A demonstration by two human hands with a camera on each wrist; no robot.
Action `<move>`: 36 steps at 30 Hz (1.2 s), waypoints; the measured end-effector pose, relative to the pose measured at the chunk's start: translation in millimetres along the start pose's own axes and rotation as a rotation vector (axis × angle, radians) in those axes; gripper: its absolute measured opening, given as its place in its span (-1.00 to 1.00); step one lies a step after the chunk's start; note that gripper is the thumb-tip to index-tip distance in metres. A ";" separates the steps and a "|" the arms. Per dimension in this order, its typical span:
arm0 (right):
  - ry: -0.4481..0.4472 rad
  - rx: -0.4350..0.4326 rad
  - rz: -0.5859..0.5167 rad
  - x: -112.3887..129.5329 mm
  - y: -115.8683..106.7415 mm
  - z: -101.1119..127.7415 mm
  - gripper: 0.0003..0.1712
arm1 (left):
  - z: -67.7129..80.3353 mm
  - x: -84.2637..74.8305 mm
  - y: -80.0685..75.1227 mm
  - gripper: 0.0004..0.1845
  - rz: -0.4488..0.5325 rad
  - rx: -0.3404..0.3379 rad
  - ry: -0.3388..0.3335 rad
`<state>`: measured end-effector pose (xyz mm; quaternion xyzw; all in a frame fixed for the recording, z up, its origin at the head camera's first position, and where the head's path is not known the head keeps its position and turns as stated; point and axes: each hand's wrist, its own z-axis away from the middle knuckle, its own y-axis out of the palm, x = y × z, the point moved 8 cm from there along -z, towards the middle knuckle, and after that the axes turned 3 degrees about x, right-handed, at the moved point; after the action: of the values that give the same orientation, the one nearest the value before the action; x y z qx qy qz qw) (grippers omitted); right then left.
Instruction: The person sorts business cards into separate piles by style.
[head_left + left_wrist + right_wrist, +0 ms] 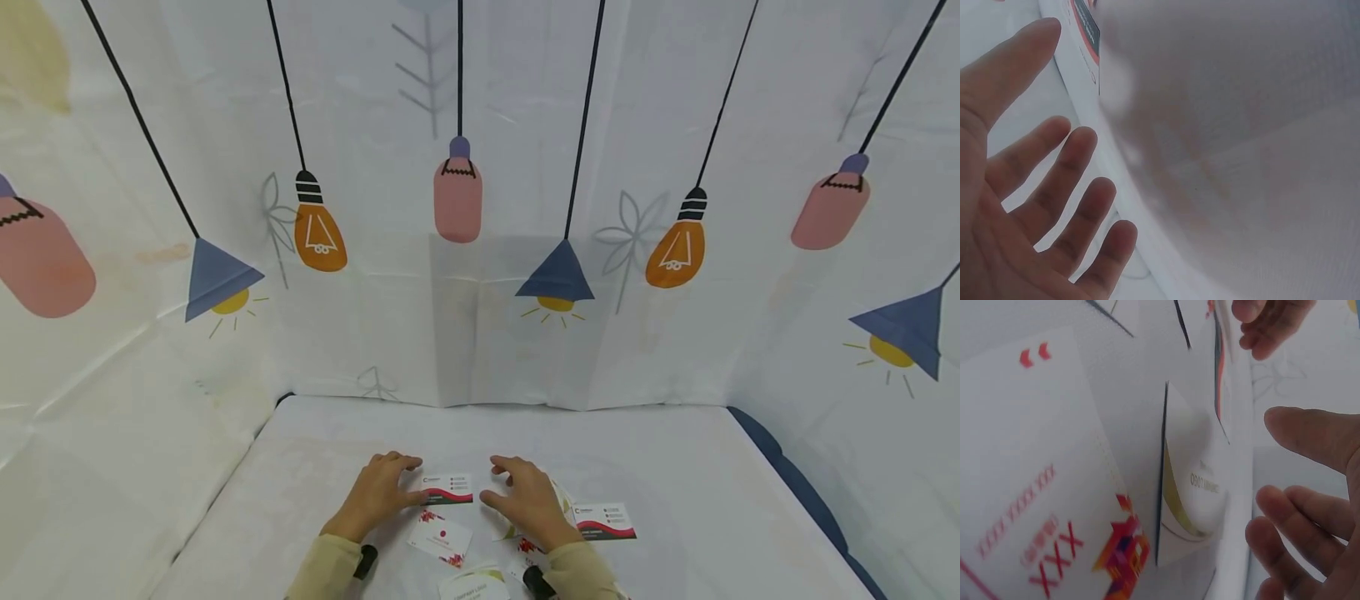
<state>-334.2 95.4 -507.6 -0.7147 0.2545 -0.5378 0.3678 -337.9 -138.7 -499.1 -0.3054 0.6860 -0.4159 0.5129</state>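
Observation:
Between my two hands on the white table lies a business card (447, 483) with a red and black wave. My left hand (375, 497) is at its left side, the thumb tip by the card's edge; whether they touch I cannot tell. In the left wrist view the fingers (1094, 194) are spread and loosely bent, holding nothing. My right hand (531, 502) hovers to the right of that card with thumb and fingers apart, nothing held. Below it, partly hidden in the head view, are a green-and-white card (1194, 481) and a red-patterned card (1029, 462).
A second red-and-black card (603, 518) lies to the right. Nearer me are a white card with red flowers (441, 537) and a green-edged card (474, 586). A white sheet wall (510, 333) printed with lamps stands behind the table (645, 450).

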 end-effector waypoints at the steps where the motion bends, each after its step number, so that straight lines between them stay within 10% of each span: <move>1: -0.007 0.000 0.000 0.8 0.9 -0.8 -0.33 | -0.1 -0.1 0.7 -0.42 0.001 0.003 0.000; 36: -0.008 0.114 -0.025 9.1 21.2 -18.0 -0.36 | -6.1 -0.5 12.5 -0.47 -0.020 0.035 0.114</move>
<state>-348.1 71.3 -516.5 -0.6980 0.2130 -0.5530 0.4020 -343.5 -130.9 -509.2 -0.2789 0.7037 -0.4498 0.4741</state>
